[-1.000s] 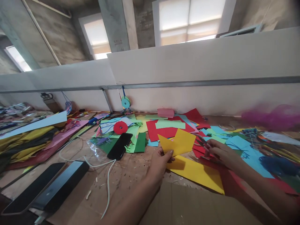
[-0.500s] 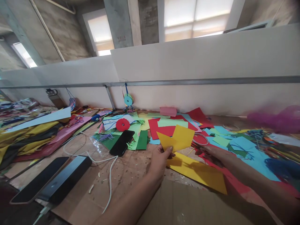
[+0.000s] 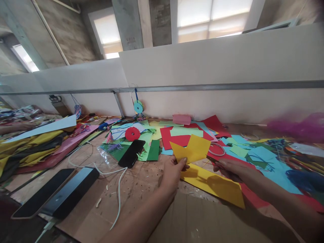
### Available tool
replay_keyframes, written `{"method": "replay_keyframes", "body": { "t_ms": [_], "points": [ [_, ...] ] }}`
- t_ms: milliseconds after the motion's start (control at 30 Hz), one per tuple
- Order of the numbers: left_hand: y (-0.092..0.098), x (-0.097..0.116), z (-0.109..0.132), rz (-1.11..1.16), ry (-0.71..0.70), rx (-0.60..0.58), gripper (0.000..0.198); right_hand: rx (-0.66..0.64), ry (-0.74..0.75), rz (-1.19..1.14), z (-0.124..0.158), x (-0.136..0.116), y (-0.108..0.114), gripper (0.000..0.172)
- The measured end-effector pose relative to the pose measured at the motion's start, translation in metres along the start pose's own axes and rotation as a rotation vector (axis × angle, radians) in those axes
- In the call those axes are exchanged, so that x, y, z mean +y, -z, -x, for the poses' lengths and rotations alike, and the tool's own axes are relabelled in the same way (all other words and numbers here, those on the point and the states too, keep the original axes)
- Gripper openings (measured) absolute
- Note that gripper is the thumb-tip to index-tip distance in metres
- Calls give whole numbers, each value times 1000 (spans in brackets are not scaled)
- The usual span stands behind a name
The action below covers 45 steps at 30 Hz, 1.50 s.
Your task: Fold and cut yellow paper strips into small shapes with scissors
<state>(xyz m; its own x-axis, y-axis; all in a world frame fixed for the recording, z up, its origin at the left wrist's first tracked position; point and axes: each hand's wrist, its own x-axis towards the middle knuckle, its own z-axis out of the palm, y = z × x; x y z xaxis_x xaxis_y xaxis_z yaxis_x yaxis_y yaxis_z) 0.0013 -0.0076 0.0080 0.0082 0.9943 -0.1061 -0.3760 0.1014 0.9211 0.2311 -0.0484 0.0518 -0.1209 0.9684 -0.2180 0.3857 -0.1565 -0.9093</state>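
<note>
Between thumb and fingers, my left hand [image 3: 174, 168] pinches a piece of yellow paper [image 3: 199, 148] with a V-shaped notch at its top. A larger yellow sheet [image 3: 215, 185] extends below it toward the lower right, by my left fingertips. My right hand [image 3: 227, 168] is closed round what look like scissors [image 3: 210, 158]; their thin blades are spread at the right edge of the upper yellow piece. My right fingers partly hide the handles. Beneath both hands lies brown cardboard [image 3: 187, 219].
Red paper [image 3: 169, 138], blue paper [image 3: 283, 175] and green scraps cover the table behind and right. On the left are a phone [image 3: 133, 153], another phone [image 3: 43, 194], a power bank [image 3: 71, 192] and a white cable [image 3: 118, 192]. A white partition [image 3: 215, 67] stands behind.
My right hand has shifted slightly and turned, and the spread scissor blades show more clearly beside the yellow paper. My left hand stays nearly still, holding the same piece.
</note>
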Motion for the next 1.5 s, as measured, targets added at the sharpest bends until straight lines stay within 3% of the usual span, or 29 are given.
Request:
{"method": "replay_keyframes", "body": {
  "t_ms": [167,1500],
  "points": [
    [-2,-1,3,-20,9,-36,39,-63,-10,-47,-2,2,-4,51],
    [-5,-3,5,1,28,-76,36,-4,9,-12,-1,-5,-10,47]
  ]
}}
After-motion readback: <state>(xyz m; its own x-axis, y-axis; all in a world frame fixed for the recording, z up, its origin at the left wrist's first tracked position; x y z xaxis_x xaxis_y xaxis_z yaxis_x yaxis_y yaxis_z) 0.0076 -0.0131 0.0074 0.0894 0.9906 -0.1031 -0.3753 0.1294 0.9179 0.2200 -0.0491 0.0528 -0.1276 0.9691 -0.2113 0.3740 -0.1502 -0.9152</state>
